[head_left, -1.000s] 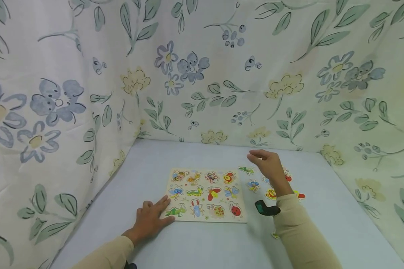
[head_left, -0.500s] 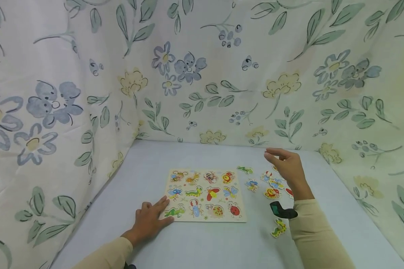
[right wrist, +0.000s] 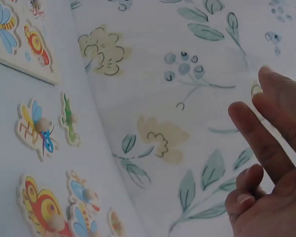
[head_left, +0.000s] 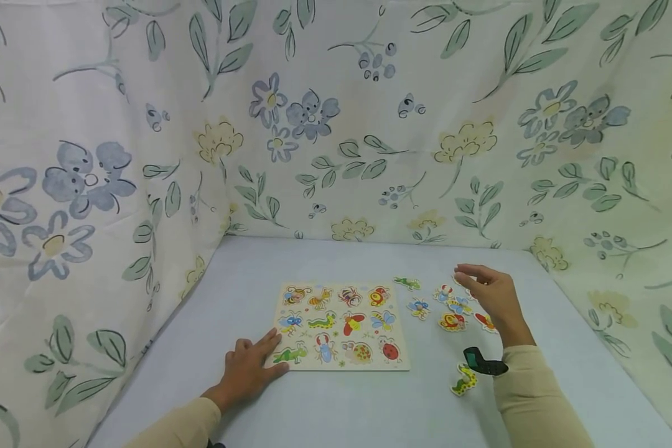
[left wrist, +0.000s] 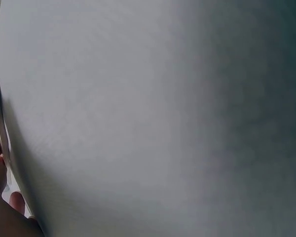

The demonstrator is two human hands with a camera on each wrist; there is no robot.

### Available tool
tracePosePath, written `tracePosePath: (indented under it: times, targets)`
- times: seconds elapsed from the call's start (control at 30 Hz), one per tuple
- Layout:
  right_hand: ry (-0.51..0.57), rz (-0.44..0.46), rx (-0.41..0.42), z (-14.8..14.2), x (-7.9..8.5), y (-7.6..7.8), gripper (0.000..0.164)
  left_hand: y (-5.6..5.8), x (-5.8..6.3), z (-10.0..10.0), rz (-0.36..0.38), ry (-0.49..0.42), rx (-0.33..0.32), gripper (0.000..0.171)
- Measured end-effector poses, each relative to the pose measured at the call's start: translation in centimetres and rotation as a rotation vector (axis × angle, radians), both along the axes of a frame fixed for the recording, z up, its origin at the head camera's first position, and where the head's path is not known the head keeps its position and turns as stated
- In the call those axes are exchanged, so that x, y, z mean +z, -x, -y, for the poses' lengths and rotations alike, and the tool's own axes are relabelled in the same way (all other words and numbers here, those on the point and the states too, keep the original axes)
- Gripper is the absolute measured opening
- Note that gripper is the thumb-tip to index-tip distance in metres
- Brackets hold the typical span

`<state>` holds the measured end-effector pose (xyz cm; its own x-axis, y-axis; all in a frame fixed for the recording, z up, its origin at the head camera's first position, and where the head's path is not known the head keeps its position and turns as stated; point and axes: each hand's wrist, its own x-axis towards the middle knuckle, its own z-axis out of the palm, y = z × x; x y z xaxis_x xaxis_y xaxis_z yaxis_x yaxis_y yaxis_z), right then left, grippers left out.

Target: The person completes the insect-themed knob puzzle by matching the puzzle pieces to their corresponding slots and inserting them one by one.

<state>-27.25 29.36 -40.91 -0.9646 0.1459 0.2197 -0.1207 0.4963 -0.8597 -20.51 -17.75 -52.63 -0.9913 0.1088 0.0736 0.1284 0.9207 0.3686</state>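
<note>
The board lies flat on the white table, with twelve bug pictures in three rows of four. The left hand rests at its left edge, the fingers spread and fairly straight, the thumb on the near corner; the left wrist view is mostly dim tabletop, so the exact grip on the edge is hard to judge. To the right, the right hand hangs raised above the loose pieces, holding nothing, two or more fingers extended and others bent in, the gap to the thumb narrow in the head view. Under and around it lie the butterfly, the beetle, the bee and a red piece. The grasshopper sits just beside the board's far right corner, with the blue bug nearer the person. The caterpillar lies apart, nearest the person. Several pieces bear small round knobs. Flowered cloth hangs behind and at both sides.
</note>
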Motion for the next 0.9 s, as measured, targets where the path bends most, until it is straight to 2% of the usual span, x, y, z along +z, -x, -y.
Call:
tracePosePath:
  times: [0.2,0.37,0.67,0.9]
  targets:
    - [0.039,0.010,0.014,-1.4,-1.5,0.3,0.041,0.4,-0.3,-0.1,-0.003,-0.008,0.001,0.075]
    - [0.042,0.032,-0.012,-2.3,-2.9,0.2,0.046,0.6,-0.3,-0.3,-0.004,-0.008,-0.003,0.075]
    - [0.153,0.094,-0.008,-3.6,-5.9,0.4,0.045,0.8,-0.1,-0.6,-0.037,-0.002,-0.012,0.075]
    - [0.208,0.135,-0.043,-3.4,-8.7,0.7,0.047,0.5,0.1,-0.1,0.008,0.007,0.008,0.075]
